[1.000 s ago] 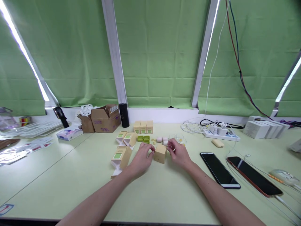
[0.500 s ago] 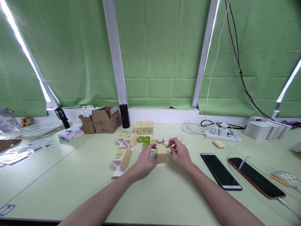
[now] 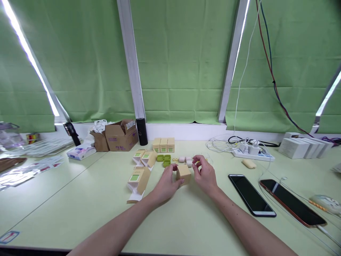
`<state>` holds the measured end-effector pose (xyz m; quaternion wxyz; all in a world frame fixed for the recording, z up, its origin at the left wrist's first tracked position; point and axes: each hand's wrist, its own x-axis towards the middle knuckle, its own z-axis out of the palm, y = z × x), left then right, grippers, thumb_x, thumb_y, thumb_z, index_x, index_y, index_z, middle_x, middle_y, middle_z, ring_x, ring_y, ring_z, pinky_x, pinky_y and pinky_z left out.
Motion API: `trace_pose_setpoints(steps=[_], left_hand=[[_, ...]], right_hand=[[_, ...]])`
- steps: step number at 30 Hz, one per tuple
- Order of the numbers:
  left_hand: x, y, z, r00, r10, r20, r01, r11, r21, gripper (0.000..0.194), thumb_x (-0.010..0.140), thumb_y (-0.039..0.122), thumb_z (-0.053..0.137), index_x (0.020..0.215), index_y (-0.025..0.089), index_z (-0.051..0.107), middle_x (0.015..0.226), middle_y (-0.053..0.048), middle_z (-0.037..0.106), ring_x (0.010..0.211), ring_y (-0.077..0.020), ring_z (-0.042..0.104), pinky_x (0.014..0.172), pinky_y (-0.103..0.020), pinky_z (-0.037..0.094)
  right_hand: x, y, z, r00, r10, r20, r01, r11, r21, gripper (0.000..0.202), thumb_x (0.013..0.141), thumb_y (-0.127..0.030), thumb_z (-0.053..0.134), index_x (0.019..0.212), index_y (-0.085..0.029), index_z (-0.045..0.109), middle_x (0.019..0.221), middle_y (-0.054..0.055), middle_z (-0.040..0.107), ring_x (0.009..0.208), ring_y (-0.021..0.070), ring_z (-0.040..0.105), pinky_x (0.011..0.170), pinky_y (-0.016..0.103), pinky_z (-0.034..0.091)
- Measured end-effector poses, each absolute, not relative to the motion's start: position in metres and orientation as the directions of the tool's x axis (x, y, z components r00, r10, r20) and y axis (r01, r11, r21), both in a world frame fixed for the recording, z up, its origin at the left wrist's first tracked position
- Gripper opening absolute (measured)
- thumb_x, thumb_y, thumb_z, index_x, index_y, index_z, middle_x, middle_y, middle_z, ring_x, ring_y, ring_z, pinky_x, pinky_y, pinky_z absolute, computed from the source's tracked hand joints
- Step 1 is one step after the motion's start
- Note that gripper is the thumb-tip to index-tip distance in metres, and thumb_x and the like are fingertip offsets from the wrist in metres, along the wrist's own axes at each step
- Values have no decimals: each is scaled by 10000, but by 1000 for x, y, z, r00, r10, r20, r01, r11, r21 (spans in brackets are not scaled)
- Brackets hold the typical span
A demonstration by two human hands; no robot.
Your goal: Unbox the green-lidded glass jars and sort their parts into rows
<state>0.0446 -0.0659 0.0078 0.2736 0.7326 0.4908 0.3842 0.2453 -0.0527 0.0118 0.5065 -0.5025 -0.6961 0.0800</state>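
Observation:
My left hand [image 3: 166, 184] grips the left side of a small brown cardboard box [image 3: 183, 174], thumb at the front and fingertips at the back. The box stands on the table, turned slightly. Just right of it is my right hand [image 3: 204, 174], fingers curled and thumb close to the index finger; whatever lies between them is too small to make out. Behind the hands sit green cases [image 3: 166, 161] and small pale pink plugs [image 3: 185, 160]. To the left lie opened boxes [image 3: 140, 177] with green labels and white inner flaps.
Three closed boxes [image 3: 163, 145] stand in a row at the back, near a black bottle [image 3: 141, 131] and a larger carton [image 3: 122, 137]. On the right are two phones [image 3: 252, 195], a power strip [image 3: 252, 153], cables and white boxes [image 3: 293, 147].
The small box has turned a little on the table, and my left thumb has come further onto its front. My right hand stays close beside it. The view has shifted slightly.

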Motion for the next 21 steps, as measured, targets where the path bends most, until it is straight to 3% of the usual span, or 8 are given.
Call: trace_pose_setpoints(steps=[6,13,17,21], left_hand=[[43,-69,12,206,828,521,531,-542,652,455,856,271,745,1249,222,520,1262,-107,612,1176,-288,597,1011,-471,497],[37,-68,16,252,512,821,669,-705,235,480,861,193,754,1259,229,490,1232,-129,618,1154,-313,601,947,-493,520],[37,-70,21,318,327,890,719,-695,-1,414,895,171,699,1247,221,485,1191,-128,628,1100,-293,609,926,-486,520],[39,-72,23,379,209,901,737,-657,-158,375,898,115,673,1211,211,488,1140,-112,632,1059,-269,613,897,-449,522]], right_hand=[[242,-57,12,-13,677,736,615,586,-528,197,965,-293,518,1140,-218,568,1016,64,691,786,188,645,628,300,480],[237,-63,11,-123,541,832,543,739,-400,321,968,-260,556,1282,-218,506,1152,130,654,980,260,655,738,390,572],[233,-69,13,-168,491,855,502,789,-355,434,956,-216,557,1377,-220,448,1239,153,624,1076,285,638,790,428,596],[230,-72,13,-213,459,862,503,808,-306,500,944,-178,547,1420,-214,399,1294,169,601,1120,298,627,863,477,599]])
